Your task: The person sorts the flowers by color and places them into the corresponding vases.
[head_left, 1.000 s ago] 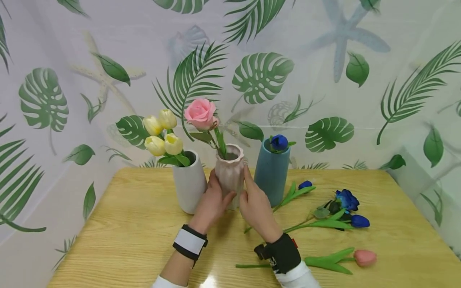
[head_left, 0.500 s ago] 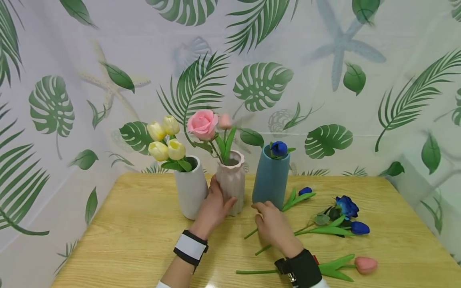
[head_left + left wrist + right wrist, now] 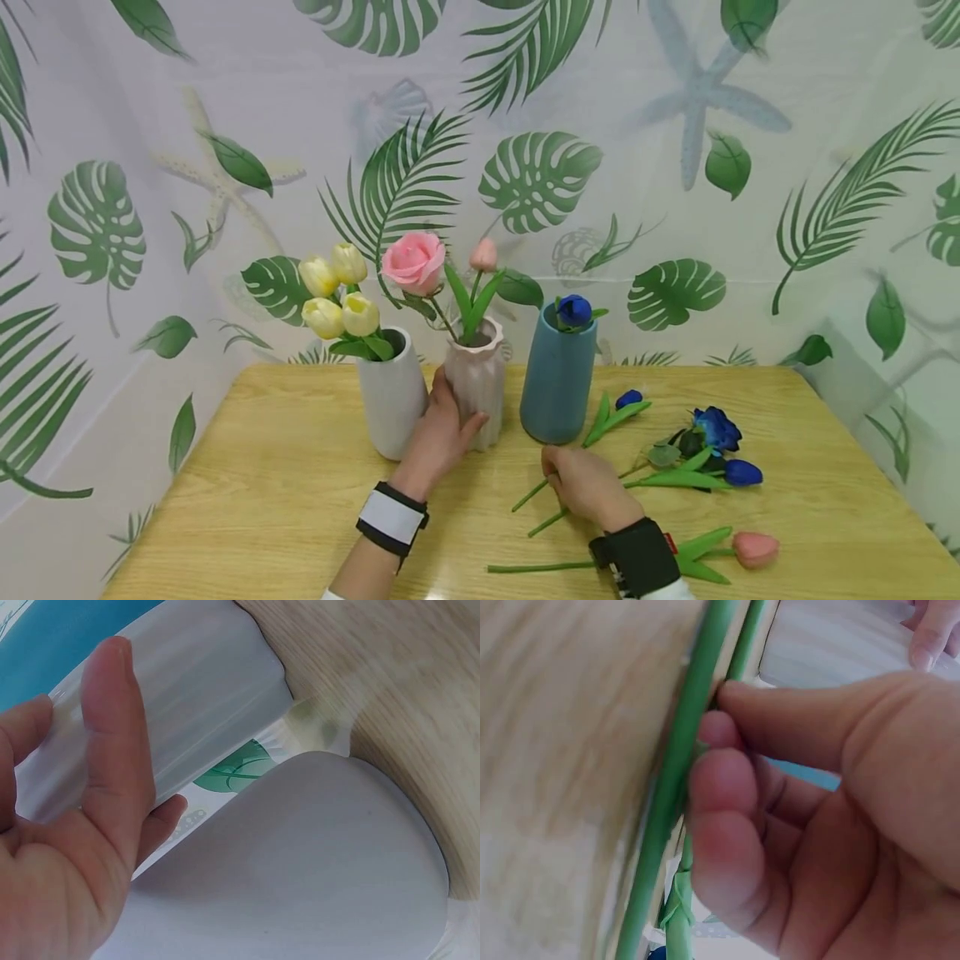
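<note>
Left hand (image 3: 438,429) cups pink vase (image 3: 477,379); right hand (image 3: 591,489) pinches far blue tulip (image 3: 628,400), lying right of blue vase (image 3: 557,387) on counter (image 3: 262,475): best lifted clear of near stem (image 3: 547,523).

No readable text, brand, number or sign in any view. Head view: small red tag (image 3: 671,543) at edge of black wristband (image 3: 643,560) on right wrist, too small to make out any lettering. Same band, side toward left arm: pale marks (image 3: 618,577), cannot tell whether print or hardware
</note>
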Motion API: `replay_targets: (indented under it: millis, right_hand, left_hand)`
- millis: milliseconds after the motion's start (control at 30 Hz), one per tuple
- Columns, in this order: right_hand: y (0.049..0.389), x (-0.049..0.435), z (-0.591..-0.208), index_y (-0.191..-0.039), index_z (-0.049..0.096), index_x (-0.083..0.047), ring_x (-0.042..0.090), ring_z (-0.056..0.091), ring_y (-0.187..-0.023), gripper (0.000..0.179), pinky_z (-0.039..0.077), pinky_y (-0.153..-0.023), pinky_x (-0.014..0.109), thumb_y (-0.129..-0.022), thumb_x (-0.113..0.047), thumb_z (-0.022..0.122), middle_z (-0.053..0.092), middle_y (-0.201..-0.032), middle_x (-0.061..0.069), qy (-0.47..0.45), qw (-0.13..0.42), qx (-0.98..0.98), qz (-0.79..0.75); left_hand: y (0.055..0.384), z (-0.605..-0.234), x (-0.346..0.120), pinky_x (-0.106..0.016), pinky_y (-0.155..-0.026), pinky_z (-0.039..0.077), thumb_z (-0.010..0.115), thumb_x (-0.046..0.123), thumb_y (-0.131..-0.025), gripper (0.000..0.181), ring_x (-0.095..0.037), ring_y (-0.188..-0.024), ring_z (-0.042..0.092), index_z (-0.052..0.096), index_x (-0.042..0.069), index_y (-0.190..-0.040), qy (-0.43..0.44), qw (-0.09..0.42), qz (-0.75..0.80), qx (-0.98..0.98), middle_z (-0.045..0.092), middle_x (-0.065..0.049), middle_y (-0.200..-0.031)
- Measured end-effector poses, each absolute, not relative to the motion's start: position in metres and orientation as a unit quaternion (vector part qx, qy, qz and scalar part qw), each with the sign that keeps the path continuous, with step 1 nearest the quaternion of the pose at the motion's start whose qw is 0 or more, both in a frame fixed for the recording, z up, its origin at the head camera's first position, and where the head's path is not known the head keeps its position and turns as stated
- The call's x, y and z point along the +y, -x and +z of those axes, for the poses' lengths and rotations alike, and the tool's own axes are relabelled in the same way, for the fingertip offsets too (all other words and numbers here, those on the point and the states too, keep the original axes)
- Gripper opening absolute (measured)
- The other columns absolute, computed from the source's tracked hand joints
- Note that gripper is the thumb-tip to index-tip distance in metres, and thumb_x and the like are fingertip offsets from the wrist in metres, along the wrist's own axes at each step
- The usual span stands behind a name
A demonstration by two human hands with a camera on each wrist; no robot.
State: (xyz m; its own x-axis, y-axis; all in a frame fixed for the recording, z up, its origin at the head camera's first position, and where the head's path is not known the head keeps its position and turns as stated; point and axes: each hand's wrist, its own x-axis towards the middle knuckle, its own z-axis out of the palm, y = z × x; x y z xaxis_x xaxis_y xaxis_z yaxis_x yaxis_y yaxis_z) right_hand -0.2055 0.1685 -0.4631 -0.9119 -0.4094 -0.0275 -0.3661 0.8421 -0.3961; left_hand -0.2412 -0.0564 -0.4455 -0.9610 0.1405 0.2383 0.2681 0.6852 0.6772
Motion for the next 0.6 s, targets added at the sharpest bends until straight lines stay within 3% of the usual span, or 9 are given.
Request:
replay_targets:
  millis: [133, 300, 367, 500, 600]
  right_hand:
    - [0.207, 0.173, -0.464, -0.081, 0.052, -0.013, 0.01, 0.036, -0.057, 0.021, 0.031, -0.057, 0.03, -0.098, -0.002, 0.057, 0.044, -0.068, -0.003, 0.243, 0.077, 0.942, -0.219]
    - [0.21, 0.175, -0.458, -0.097, 0.055, -0.012, 0.01, 0.042, -0.056, 0.009, 0.035, -0.053, 0.028, -0.104, -0.009, 0.05, 0.05, -0.071, 0.0, 0.239, 0.093, 0.92, -0.296]
    - [0.209, 0.174, -0.454, -0.106, 0.058, -0.008, 0.015, 0.054, -0.06, 0.009, 0.043, -0.054, 0.03, -0.105, -0.012, 0.049, 0.06, -0.078, 0.006, 0.207, 0.092, 0.902, -0.368]
    - [0.206, 0.17, -0.446, -0.121, 0.059, 0.002, 0.027, 0.071, -0.08, 0.029, 0.057, -0.063, 0.039, -0.104, -0.02, 0.054, 0.068, -0.107, 0.025, 0.102, 0.059, 0.83, -0.545]
    - [0.203, 0.166, -0.44, -0.133, 0.055, 0.002, 0.02, 0.073, -0.086, 0.039, 0.059, -0.069, 0.039, -0.103, -0.023, 0.056, 0.067, -0.117, 0.022, 0.012, 0.029, 0.748, -0.663]
  left_hand:
    - [0.239, -0.446, -0.056, -0.053, -0.093, 0.05, 0.067, 0.024, -0.096, 0.086, -0.05, -0.118, 0.056, 0.01, -0.009, -0.151, 0.11, 0.082, -0.388, -0.912, 0.036, -0.04, -0.143]
    - [0.239, -0.445, -0.055, -0.053, -0.095, 0.049, 0.066, 0.025, -0.097, 0.085, -0.049, -0.121, 0.054, 0.009, -0.008, -0.151, 0.106, 0.08, -0.39, -0.911, 0.035, -0.039, -0.145]
    - [0.239, -0.445, -0.055, -0.053, -0.096, 0.049, 0.066, 0.026, -0.097, 0.085, -0.048, -0.123, 0.053, 0.009, -0.007, -0.151, 0.106, 0.08, -0.389, -0.912, 0.034, -0.038, -0.146]
    - [0.24, -0.446, -0.055, -0.053, -0.097, 0.048, 0.066, 0.026, -0.097, 0.085, -0.047, -0.125, 0.052, 0.01, -0.007, -0.151, 0.105, 0.08, -0.386, -0.913, 0.034, -0.037, -0.147]
    - [0.24, -0.447, -0.055, -0.053, -0.097, 0.048, 0.066, 0.026, -0.097, 0.084, -0.048, -0.124, 0.052, 0.011, -0.007, -0.151, 0.105, 0.081, -0.382, -0.915, 0.034, -0.037, -0.147]
